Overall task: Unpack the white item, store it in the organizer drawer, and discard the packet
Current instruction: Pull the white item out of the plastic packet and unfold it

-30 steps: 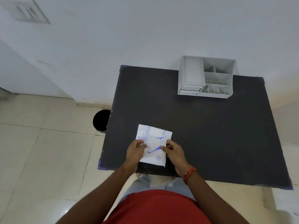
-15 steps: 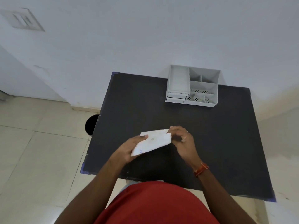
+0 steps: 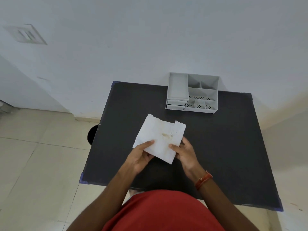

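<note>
A white paper packet (image 3: 159,137) is held up above the black table (image 3: 225,147), its plain back facing me and its top edge ragged. My left hand (image 3: 139,157) grips its lower left corner, thumb on top. My right hand (image 3: 184,151) pinches its lower right edge. The white item inside is hidden. The grey organizer (image 3: 193,92) stands at the table's far edge against the wall, its small drawers (image 3: 176,104) shut at its front left.
A black bin (image 3: 92,136) stands on the tiled floor just left of the table. A white wall runs behind the table. Open table surface lies right of my hands.
The packet was lifted off the table and turned over, so its printed side faces away. Both hands shifted to its lower edge. My head moved back.
</note>
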